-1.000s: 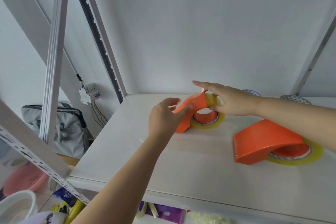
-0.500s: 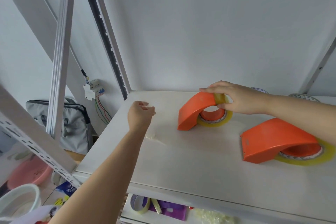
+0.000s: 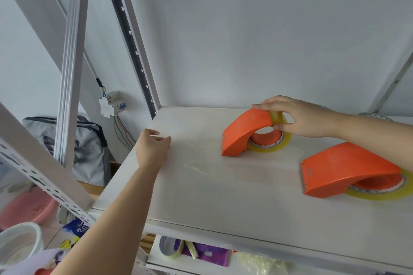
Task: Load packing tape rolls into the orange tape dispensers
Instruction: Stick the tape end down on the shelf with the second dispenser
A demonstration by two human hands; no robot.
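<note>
the right hand (image 3: 306, 119) is clamped over the back of the far dispenser (image 3: 245, 133), thumb underneath and fingers (image 3: 266, 104) across the top, pressing on the yellowish tape roll (image 3: 276, 140) that sits around its orange hub. the dispenser rests on the white shelf (image 3: 223, 196), well back from the front edge. a second dispenser (image 3: 348, 169), with its own roll (image 3: 380, 194) already seated, lies nearer, just below the right forearm.

the left hand (image 3: 152, 149) is off to the left near the shelf's side edge, curled with thumb and fingers pinched together. i can't tell whether it holds a strip of clear tape; there is a faint glossy streak (image 3: 194, 168) on the shelf beside it, too thin to be sure of.

what could go wrong: if that pinch does hold the loose end, the tape could fold back and stick to itself or to the shelf, and the end would have to be picked free again. pulling sideways with only one hand steadying could drag the dispenser across the smooth shelf or tip it. the roll looks loosely seated, so a hard tug might lift it off the hub. the right forearm hangs close over the nearer dispenser and could knock it toward the front edge.
</note>
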